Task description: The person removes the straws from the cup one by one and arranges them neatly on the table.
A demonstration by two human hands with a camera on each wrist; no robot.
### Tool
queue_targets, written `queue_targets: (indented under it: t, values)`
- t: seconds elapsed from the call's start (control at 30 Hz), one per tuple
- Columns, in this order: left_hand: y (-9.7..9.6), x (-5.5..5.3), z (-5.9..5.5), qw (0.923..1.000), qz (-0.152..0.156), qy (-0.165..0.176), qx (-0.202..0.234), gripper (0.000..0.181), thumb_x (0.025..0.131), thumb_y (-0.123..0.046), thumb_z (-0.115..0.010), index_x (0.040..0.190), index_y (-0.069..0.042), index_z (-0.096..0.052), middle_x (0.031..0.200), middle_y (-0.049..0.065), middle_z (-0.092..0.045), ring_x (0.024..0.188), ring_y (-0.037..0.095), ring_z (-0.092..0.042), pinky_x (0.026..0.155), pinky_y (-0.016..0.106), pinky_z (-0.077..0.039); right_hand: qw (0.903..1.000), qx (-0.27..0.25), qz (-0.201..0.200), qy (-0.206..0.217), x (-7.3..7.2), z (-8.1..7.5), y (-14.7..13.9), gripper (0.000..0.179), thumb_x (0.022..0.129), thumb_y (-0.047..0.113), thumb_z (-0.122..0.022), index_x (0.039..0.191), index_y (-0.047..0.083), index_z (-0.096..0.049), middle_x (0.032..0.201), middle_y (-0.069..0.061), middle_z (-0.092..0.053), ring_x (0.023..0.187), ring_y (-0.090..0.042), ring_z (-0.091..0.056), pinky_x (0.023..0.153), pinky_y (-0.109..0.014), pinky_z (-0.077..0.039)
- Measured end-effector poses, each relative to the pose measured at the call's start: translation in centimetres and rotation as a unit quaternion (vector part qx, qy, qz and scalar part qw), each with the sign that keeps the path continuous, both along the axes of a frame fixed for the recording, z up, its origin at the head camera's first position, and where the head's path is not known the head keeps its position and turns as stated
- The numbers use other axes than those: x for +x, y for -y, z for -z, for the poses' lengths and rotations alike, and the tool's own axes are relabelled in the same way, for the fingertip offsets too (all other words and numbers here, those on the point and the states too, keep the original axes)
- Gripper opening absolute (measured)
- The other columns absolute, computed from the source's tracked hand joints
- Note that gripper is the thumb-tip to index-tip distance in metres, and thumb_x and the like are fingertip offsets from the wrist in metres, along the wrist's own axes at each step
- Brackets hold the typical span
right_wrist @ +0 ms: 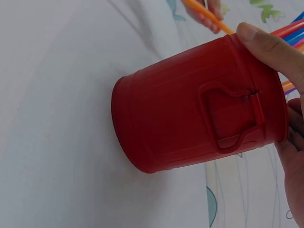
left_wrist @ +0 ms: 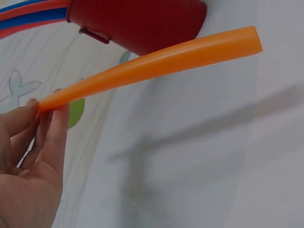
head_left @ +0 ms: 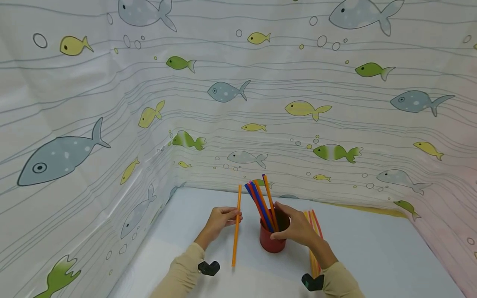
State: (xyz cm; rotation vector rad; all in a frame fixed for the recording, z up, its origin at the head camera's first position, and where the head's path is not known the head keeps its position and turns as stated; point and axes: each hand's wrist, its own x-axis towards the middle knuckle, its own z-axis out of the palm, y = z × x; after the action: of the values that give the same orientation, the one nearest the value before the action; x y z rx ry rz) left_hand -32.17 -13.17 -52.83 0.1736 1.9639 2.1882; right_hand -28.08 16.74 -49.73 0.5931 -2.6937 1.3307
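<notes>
An orange straw (head_left: pixel 236 231) stands nearly upright in the head view, pinched between the thumb and fingers of my left hand (head_left: pixel 220 220). In the left wrist view the straw (left_wrist: pixel 156 64) slants up to the right, its lower end free. To its right is a red metal bucket (head_left: pixel 272 243) with a wire handle (right_wrist: pixel 209 118) on its side. My right hand (head_left: pixel 296 224) grips the bucket by its rim, thumb at the near side and fingers at the far side. Several blue, red and orange straws (head_left: pixel 265 207) lean leftward out of the bucket.
More orange, yellow and red straws (head_left: pixel 314 248) lie on the white table (head_left: pixel 372 256), partly behind my right forearm. A fish-patterned sheet (head_left: pixel 275 82) rises behind the table and along its left side. Dark wrist cameras (head_left: pixel 208 268) sit on both sleeves.
</notes>
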Motion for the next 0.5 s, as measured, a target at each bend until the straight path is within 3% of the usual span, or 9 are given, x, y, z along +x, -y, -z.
queue_targets:
  t: [0.27,0.5]
  values:
    - [-0.4,0.3,1.4,0.9997,0.014,0.018,0.009,0.039,0.096,-0.010,-0.063,0.120,0.019,-0.056,0.101,0.022,-0.070,0.091,0.026,-0.071,0.082,0.037,-0.056,1.0000,0.006,0.006,-0.003,-0.1,0.2,0.0,0.107,0.057,0.047,-0.093,0.148,0.019,-0.044,0.136,0.006,-0.056,0.120,-0.017,-0.055,0.095,-0.044,-0.051]
    - [-0.5,0.4,2.8,0.9998,0.003,0.020,-0.009,0.033,0.093,-0.006,-0.066,0.115,0.018,-0.061,0.099,0.023,-0.070,0.088,0.027,-0.071,0.080,0.039,-0.057,0.9999,0.011,0.008,0.000,-0.2,0.2,0.0,0.107,0.057,0.048,-0.092,0.148,0.020,-0.043,0.136,0.007,-0.056,0.121,-0.017,-0.054,0.096,-0.044,-0.051]
